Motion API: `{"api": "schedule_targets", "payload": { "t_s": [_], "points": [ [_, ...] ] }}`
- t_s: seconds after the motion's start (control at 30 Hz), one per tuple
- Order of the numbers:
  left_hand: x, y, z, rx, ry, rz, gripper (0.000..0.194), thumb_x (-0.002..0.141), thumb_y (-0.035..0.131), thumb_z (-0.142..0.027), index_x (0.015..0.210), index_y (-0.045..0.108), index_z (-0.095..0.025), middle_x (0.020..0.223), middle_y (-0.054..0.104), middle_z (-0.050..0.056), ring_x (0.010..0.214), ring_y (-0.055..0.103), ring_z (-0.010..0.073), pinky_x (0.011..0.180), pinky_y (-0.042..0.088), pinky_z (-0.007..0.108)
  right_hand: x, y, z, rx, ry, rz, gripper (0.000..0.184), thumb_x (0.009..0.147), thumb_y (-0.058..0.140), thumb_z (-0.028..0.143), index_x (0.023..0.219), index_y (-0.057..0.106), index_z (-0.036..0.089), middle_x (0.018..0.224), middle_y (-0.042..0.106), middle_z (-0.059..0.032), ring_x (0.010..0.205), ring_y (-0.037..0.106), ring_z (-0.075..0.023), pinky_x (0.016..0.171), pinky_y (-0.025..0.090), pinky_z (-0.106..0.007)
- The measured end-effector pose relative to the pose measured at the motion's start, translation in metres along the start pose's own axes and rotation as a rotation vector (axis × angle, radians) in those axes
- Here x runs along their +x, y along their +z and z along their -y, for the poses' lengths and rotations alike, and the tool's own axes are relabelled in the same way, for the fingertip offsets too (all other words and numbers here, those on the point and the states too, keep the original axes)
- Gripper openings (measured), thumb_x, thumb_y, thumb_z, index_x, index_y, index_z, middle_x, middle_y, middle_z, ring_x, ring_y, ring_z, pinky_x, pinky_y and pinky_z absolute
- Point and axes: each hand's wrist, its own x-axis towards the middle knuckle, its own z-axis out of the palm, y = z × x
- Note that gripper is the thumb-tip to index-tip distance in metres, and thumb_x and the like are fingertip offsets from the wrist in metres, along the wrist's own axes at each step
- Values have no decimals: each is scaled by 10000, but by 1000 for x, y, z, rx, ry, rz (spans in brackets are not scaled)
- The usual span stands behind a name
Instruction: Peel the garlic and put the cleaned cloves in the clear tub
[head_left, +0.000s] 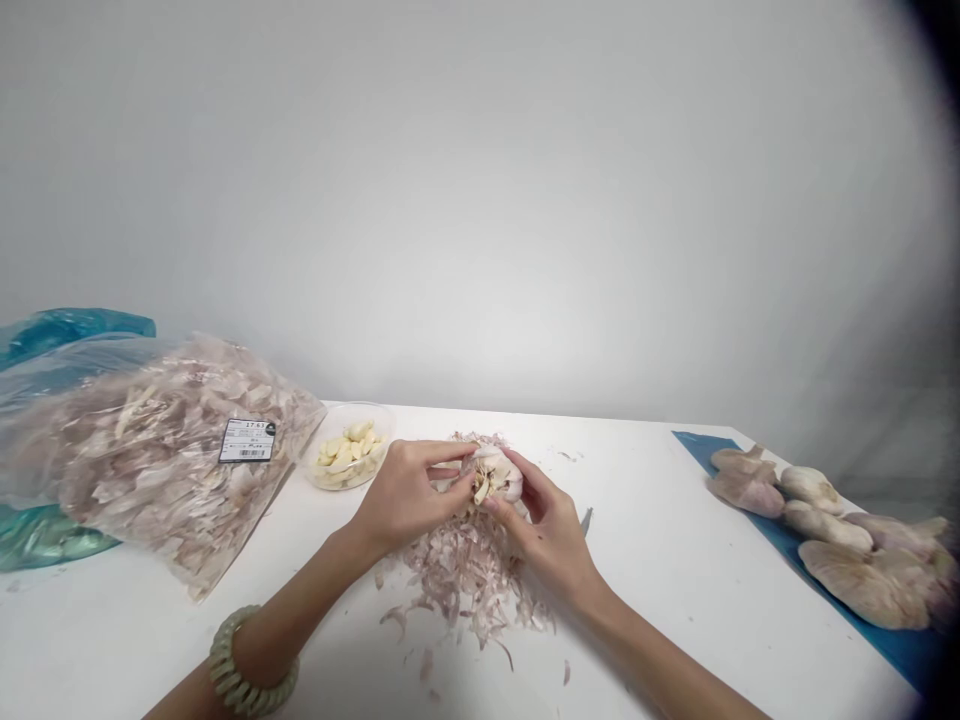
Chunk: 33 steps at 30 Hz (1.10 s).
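Note:
Between my two hands is a whitish garlic bulb (496, 470), partly stripped, with its root or stem end facing me. My left hand (412, 490) grips it from the left, thumb and fingers closed on the skin. From the right, my right hand (551, 525) holds the same bulb, its thumb against the lower front. Below them lies a heap of loose garlic skins (465, 580) on the white table. A small blade-like tip (586, 521) shows beside my right hand; the rest of that object is hidden.
A clear bowl (309, 465) with peeled garlic cloves (351, 450) stands left of my hands. Farther left lies a big labelled plastic bag (172, 430) full of skins, with teal plastic (82, 325) behind. Several whole bulbs (862, 580) rest on a blue sheet (701, 450) at the right.

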Motion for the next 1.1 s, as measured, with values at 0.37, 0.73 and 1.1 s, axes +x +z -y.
{"api": "schedule_targets", "payload": {
  "t_s": [0.37, 0.73, 1.1],
  "points": [
    [1, -2, -1, 48, 38, -10, 306, 743, 641, -239, 1039, 692, -182, 1029, 706, 62, 862, 694, 206, 774, 606, 284, 0, 1, 3, 6, 4, 4, 588, 758, 671, 351, 1294, 485, 197, 1296, 549, -124, 1182, 524, -267, 990, 432, -427],
    [1, 1, 7, 103, 121, -24, 321, 742, 591, -171, 1046, 681, -114, 1007, 713, 78, 862, 689, 164, 774, 600, 238, 1, 2, -1, -20, -33, 8, 562, 760, 668, 315, 1283, 490, 209, 1282, 560, -106, 1161, 540, -257, 977, 446, -420],
    [-2, 8, 11, 188, 98, -37, 363, 725, 542, -87, 1062, 673, -108, 988, 718, 77, 843, 689, 153, 776, 590, 227, -1, 2, -2, -132, -35, 2, 557, 758, 664, 340, 1271, 509, 186, 1252, 579, -132, 1132, 552, -292, 943, 455, -458]
  ]
}}
